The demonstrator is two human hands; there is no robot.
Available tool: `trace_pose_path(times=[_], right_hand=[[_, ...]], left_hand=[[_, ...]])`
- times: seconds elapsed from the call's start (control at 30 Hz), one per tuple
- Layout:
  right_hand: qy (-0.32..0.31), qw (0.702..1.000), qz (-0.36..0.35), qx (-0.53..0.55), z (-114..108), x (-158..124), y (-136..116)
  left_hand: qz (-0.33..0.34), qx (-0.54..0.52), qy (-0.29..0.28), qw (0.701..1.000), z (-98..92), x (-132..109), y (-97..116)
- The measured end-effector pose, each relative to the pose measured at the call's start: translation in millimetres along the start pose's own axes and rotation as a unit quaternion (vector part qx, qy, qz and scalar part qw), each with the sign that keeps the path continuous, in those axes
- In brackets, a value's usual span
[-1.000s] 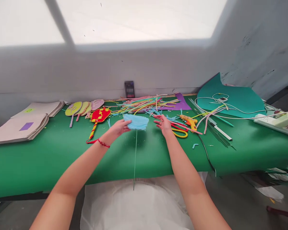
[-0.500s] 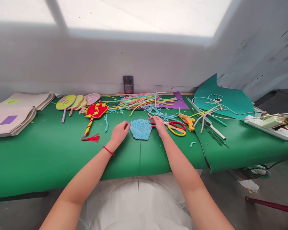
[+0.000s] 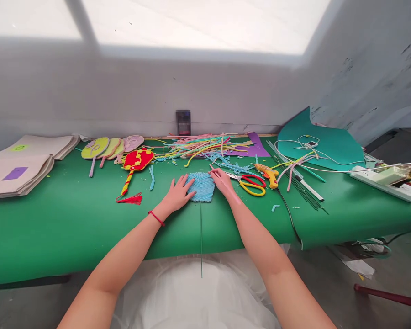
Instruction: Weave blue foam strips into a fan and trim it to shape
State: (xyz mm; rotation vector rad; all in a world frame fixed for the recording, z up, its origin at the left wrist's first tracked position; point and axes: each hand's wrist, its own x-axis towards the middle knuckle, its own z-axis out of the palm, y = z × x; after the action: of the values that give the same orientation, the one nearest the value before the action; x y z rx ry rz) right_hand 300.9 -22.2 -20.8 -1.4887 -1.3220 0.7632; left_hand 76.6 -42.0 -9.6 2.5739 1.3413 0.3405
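A blue fan-shaped panel (image 3: pixel 202 186) made of ribbed fuzzy strips lies flat on the green table cover (image 3: pixel 71 228). From its lower edge a thin dark green wire (image 3: pixel 201 237) runs toward me, past the table's front edge. My left hand (image 3: pixel 178 194) rests on the panel's left side, fingers spread and lying flat. At the upper right edge, my right hand (image 3: pixel 222 182) has its fingers pinched together; a thin pale tip shows at them, too small to name. Scissors (image 3: pixel 253 185) with red and yellow handles lie just right of that hand.
A yellow glue gun (image 3: pixel 269 175) lies to the right, its cord trailing over the front edge. Behind the panel is a heap of coloured pipe cleaners (image 3: pixel 198 148). A red fan (image 3: pixel 137 160) and several paler fans lie left. A power strip (image 3: pixel 385 183) sits far right.
My left hand has opened from a pinch at the panel's left edge and spread flat onto it. My right hand has shifted slightly left and down, off the scissors, to the panel's edge.
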Motion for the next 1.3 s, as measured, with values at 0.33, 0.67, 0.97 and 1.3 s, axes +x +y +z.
trace_pose_path(times=[0.33,0.67,0.97,1.3], right_hand=[[0.031,0.991,0.014,0.129,1,0,-12],[0.062,0.991,0.047,0.106,-1,9,7],[0.039,0.978,0.062,0.195,2,8,-1],[0.015,0.973,0.038,0.228,6,2,-7]], left_hand=[[-0.022,-0.085,0.109,0.990,-7.3,4,1],[-0.102,-0.121,0.128,0.979,1.2,8,-13],[-0.082,-0.294,0.182,0.935,0.3,9,-15],[-0.093,-0.500,0.272,0.817,-8.5,15,-19]])
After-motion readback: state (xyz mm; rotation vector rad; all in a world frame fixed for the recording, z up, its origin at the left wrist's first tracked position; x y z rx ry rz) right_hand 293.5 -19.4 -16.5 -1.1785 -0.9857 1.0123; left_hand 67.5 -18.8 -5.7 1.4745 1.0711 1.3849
